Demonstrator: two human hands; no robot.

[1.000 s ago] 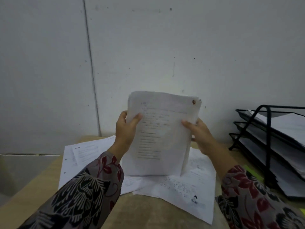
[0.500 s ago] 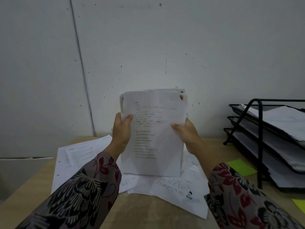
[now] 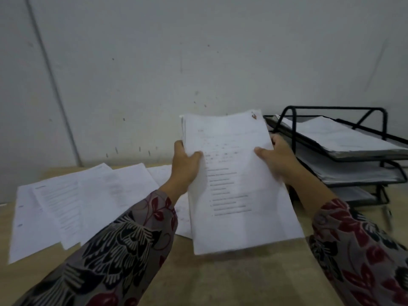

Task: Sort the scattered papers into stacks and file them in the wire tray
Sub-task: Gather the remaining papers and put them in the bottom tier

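I hold a thick stack of white printed papers (image 3: 234,184) tilted above the wooden table (image 3: 220,279). My left hand (image 3: 184,166) grips its left edge and my right hand (image 3: 278,160) grips its right edge. A small reddish mark sits at the stack's top right corner. The black wire tray (image 3: 344,157) with three tiers stands just right of the stack, each tier holding papers. Several loose sheets (image 3: 72,199) lie spread on the table to the left, partly under my left sleeve.
A grey-white wall runs close behind the table. A pen-like object (image 3: 387,217) lies blurred on the table in front of the tray. Bare table surface shows in the foreground between my sleeves.
The stack has moved right and lower, from upright at the centre to tilted beside the wire tray. My view has swung right, so the loose sheets now lie to the left.
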